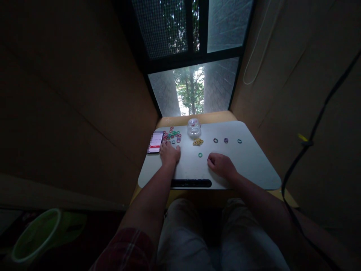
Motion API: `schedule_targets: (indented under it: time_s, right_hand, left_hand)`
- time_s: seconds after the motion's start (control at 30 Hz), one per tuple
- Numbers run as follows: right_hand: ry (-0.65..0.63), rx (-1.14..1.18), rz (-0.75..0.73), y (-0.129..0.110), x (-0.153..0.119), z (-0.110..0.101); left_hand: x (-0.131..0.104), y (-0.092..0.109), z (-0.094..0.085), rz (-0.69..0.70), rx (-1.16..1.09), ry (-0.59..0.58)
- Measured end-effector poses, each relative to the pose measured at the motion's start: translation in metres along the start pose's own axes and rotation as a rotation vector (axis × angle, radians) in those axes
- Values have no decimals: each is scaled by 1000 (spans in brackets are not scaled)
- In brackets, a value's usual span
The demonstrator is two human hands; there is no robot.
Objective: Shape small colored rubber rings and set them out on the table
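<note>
A person's two bare hands work over small, ring-shaped bands on a pale board [248, 169] by a window. The step in hand appears to be handling the loose bands, with the left at the pile. The left hand [168, 153] is open, thumb apart, its fingers at the near edge of the mixed pile [174, 134], just beside a phone [155, 143]; whether a band lies beneath the fingertips cannot be told. The right hand [222, 164] is loosely curled just right of a single green band [200, 156]; whether it grips anything is hidden. Beyond that band lies a yellow pile [198, 142], with a clear jar [194, 129] upright behind it. To the right, a dark band [216, 140], a purple one [226, 140] and a teal one [239, 141] sit apart in a row. As a judgement, drawing one band from the pile calls for a light fingertip pinch that leaves its neighbours undisturbed.
</note>
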State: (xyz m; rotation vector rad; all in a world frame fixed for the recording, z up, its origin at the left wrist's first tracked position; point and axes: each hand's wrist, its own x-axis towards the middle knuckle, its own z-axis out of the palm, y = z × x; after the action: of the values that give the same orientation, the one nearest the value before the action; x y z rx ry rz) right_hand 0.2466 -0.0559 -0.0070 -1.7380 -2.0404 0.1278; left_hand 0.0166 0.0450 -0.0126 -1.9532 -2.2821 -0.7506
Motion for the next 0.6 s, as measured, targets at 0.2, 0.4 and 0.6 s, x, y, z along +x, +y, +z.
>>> schedule_targets:
  time_s: [0.2,0.4,0.6]
  right_hand:
    - [-12,2,-2,0,0,0]
    - [-18,-14,-9,0,-1,-2]
    - [-31,-18,-1,-1,0,-3]
  left_hand:
    - [1,0,-1,-14,1,-36]
    - [2,-2,1,4,-4,-33]
    - [4,-6,2,48,-77,19]
